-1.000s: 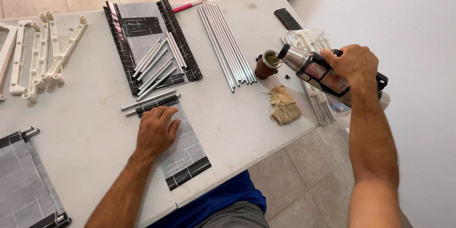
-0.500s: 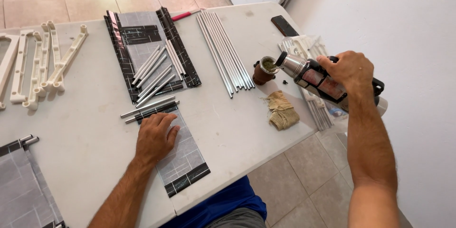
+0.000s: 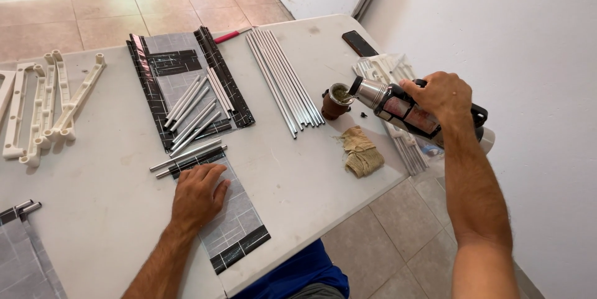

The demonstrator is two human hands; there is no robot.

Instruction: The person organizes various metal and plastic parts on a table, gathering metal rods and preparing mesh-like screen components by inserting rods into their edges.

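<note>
Over the brown gourd cup (image 3: 336, 102) our right hand (image 3: 439, 95) gripped the tilted thermos (image 3: 404, 110); our left hand (image 3: 198, 193) lay open, flat on the grey, black-edged mesh panel (image 3: 239, 227).

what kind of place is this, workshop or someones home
Likely a home or informal workspace: a white folding table on a tiled floor, with metal rods laid out for assembly. The right hand tilts a thermos over a small cup.

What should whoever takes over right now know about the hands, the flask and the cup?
Right hand: grips the flask, tilted, spout at the brown cup.
Left hand: flat on the grey mesh panel near the table edge.
Done: cup holds green herb.
Left: whether liquid is flowing cannot be told.
Nearby: cloth, long metal rods.
</note>
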